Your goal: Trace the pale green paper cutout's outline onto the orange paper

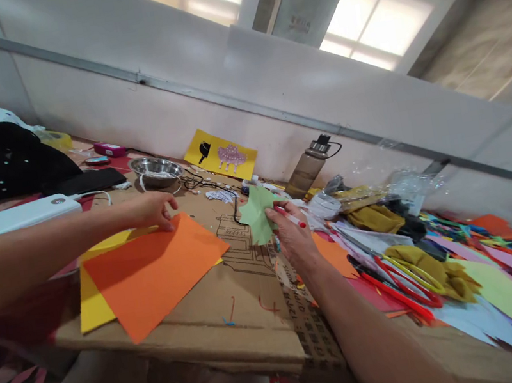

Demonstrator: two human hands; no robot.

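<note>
My bare right forearm comes in closest, slanting over the desk, whose top is brown corrugated cardboard with a soft, thick front edge. My hands are well apart. The right hand pinches a piece of pale green paper – thin, creased, cut to a jagged, leaf-like outline – above the cardboard, with a slim red-and-white pen in the same grip. My left hand is bent at the upper edge of a smooth, matte orange sheet; I cannot tell whether its fingers pinch the paper. That sheet lies askew over a yellow sheet, which shows along its left side and top.

One orange corner points down to the front edge, just beside it or touching. Between the sheet and my right forearm runs a bare strip of cardboard, free for moving. Rightward it is tight: scissors with glossy red handles lie near my forearm, against crumpled mustard cloth and flat paper offcuts. Behind my hands, a round, shiny steel bowl and a leaning, smoky cylindrical bottle bound the room – the smooth white wall closes it off.
</note>
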